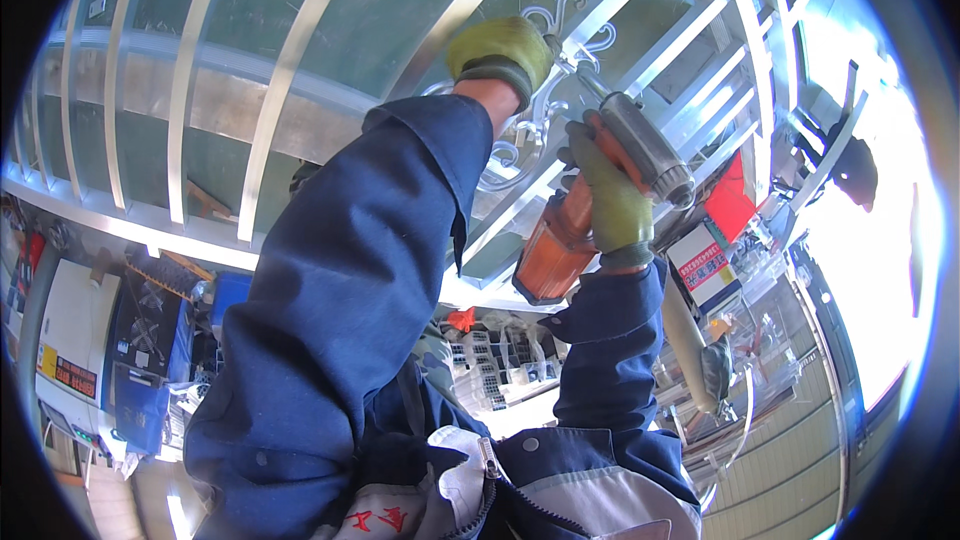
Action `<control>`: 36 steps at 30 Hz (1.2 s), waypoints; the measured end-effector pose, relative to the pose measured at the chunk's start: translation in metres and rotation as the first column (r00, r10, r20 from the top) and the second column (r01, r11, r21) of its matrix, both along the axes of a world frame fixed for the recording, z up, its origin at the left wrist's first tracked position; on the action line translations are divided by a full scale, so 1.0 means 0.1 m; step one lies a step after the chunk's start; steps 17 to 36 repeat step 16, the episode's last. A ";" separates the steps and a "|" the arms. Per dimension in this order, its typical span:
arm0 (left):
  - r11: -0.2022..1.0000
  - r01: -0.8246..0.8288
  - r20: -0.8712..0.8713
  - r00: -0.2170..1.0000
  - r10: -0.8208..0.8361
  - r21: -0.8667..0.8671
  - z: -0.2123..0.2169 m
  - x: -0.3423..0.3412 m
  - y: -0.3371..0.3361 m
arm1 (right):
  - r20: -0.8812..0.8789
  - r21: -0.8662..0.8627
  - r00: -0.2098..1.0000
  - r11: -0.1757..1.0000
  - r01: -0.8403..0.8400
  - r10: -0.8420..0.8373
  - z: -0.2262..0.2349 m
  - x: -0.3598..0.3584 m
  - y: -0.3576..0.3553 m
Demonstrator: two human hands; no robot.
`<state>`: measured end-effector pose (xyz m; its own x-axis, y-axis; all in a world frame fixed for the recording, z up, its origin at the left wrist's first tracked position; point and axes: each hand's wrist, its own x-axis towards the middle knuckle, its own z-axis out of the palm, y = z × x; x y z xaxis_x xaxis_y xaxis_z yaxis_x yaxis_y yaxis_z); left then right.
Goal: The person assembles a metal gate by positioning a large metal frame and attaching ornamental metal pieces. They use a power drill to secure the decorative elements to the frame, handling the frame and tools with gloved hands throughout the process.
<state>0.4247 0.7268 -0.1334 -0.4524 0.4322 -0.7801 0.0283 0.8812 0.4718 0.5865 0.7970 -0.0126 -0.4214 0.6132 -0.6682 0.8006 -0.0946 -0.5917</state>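
My right hand, in a yellow-green glove, is wrapped round the grip of an orange and grey cordless drill. The drill's long nose points up and left, its tip at the middle of a silvery metal scroll ornament with curled ends. That ornament lies against the pale metal bars of a railing-like frame. Beside the drill's tip, my left hand, also gloved, is closed at the ornament. Its fingers are mostly hidden behind the back of the glove, so what they hold does not show.
More curved-looking bars of the frame run across the left. A red piece and a white box lie right of the drill. Blue containers stand at the lower left. Clear-wrapped goods sit below the frame. Strong light fills the right side.
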 end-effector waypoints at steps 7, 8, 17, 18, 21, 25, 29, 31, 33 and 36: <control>1.000 0.000 0.003 1.000 0.000 0.000 0.00 -0.01 0.00 | -0.002 -0.017 0.999 0.999 0.033 -0.033 -0.03 0.00 -0.02; 1.000 -0.005 -0.002 1.000 0.005 0.005 0.00 0.00 0.00 | -0.007 -0.016 0.999 0.999 0.033 -0.034 -0.04 0.00 -0.02; 1.000 -0.008 0.010 1.000 0.008 -0.009 0.04 -0.02 0.00 | -0.059 -0.036 0.993 0.994 0.100 -0.102 -0.08 0.03 -0.06; 1.000 -0.008 0.010 1.000 0.008 -0.009 0.04 -0.02 0.00 | -0.059 -0.036 0.993 0.994 0.100 -0.102 -0.08 0.03 -0.06; 1.000 -0.008 0.010 1.000 0.008 -0.009 0.04 -0.02 0.00 | -0.059 -0.036 0.993 0.994 0.100 -0.102 -0.08 0.03 -0.06; 1.000 -0.008 0.010 1.000 0.008 -0.009 0.04 -0.02 0.00 | -0.059 -0.036 0.993 0.994 0.100 -0.102 -0.08 0.03 -0.06; 1.000 -0.008 0.010 1.000 0.008 -0.009 0.04 -0.02 0.00 | -0.059 -0.036 0.993 0.994 0.100 -0.102 -0.08 0.03 -0.06; 1.000 -0.008 0.010 1.000 0.008 -0.009 0.04 -0.02 0.00 | -0.059 -0.036 0.993 0.994 0.100 -0.102 -0.08 0.03 -0.06; 1.000 -0.008 0.010 1.000 0.008 -0.009 0.04 -0.02 0.00 | -0.059 -0.036 0.993 0.994 0.100 -0.102 -0.08 0.03 -0.06; 1.000 -0.008 0.010 1.000 0.008 -0.009 0.04 -0.02 0.00 | -0.059 -0.036 0.993 0.994 0.100 -0.102 -0.08 0.03 -0.06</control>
